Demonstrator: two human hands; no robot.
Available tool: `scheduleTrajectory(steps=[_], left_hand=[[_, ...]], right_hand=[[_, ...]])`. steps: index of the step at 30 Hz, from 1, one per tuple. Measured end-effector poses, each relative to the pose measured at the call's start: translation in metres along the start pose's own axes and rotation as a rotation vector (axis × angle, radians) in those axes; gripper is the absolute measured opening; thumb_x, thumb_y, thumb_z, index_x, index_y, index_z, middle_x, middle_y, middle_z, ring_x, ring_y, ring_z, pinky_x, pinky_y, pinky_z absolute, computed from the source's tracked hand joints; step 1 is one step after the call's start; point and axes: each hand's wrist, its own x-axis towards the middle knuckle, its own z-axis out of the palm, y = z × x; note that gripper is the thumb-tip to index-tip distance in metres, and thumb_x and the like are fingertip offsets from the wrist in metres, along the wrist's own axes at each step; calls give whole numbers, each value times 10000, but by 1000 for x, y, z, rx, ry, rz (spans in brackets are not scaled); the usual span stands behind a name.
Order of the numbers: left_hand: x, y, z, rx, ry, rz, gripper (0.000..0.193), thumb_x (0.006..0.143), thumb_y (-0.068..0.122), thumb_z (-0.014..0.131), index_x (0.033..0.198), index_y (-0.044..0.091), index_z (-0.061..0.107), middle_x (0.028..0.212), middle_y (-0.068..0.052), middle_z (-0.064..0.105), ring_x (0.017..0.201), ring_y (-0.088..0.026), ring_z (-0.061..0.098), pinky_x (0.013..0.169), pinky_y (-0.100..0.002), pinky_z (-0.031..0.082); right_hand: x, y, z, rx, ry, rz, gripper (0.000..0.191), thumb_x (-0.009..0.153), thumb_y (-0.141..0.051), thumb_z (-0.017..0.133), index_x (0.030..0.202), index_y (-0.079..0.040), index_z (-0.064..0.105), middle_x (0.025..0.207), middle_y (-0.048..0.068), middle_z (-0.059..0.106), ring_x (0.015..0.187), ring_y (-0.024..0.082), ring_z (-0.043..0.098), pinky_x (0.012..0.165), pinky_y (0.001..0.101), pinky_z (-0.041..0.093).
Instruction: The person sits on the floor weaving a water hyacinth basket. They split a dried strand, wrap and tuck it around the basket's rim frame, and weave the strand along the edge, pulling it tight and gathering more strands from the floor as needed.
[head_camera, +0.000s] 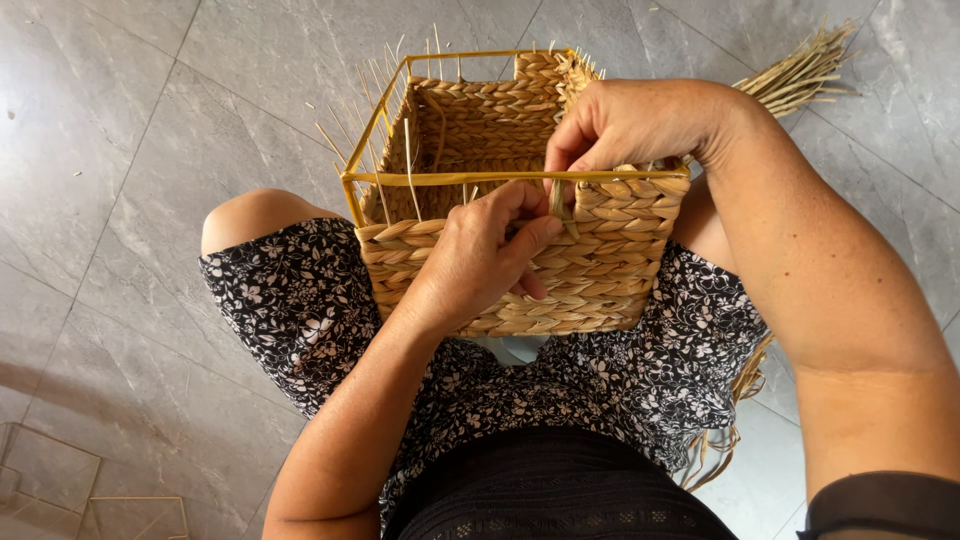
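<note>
One square woven basket rests on the person's lap, tipped so its open top faces away and its near wall faces up, which seems to put the unfinished top row within easy reach of both hands. The left hand lies against that near wall, fingers curled and thumb pressed to a flat straw strand just under the basket's yellow wire rim; this looks like a hold that keeps the weave tight. The right hand comes over the rim from the basket's far right corner, fingers bunched and pinching the same strand at the rim, apparently to guide it around the wire. So both hands are nearly closed on one strand. One bundle of loose straw lies on the grey floor beyond the basket's right side, and more strands hang below its right side. Two bare wire frames sit on the floor, well to the basket's lower left.
</note>
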Motion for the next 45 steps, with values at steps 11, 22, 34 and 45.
scheduleTrajectory(steps=[11,22,34,45], left_hand=[[3,-1,-15,302,231,312,297,1038,208,565,940,-26,719,725,-189,733,584,-248,723,549,-385,584],[0,-16,-13,190,167,168,330,1025,262,549,935,-31,669,697,-198,710,530,-277,718,625,-389,600],[-2,-2,-21,206,130,102,355,1033,269,527,949,-53,651,634,-158,694,527,-251,728,573,-373,615],[2,-5,-23,327,72,376,269,1067,228,555,1179,0,642,978,-152,755,727,-170,738,628,-304,643]], right_hand=[[-69,-25,62,-52,918,-265,219,892,-151,731,1102,-91,752,964,38,785,904,125,726,835,260,596],[-38,7,144,-690,1216,-178,222,814,-259,810,1022,-264,731,1033,-75,641,805,118,690,631,314,558],[-33,18,144,-686,1228,-505,162,858,-144,701,1015,-156,665,1135,-9,646,950,189,672,799,314,544],[-62,69,171,39,1061,-630,49,1050,-99,553,1055,-57,577,1183,139,747,825,87,574,731,207,457]])
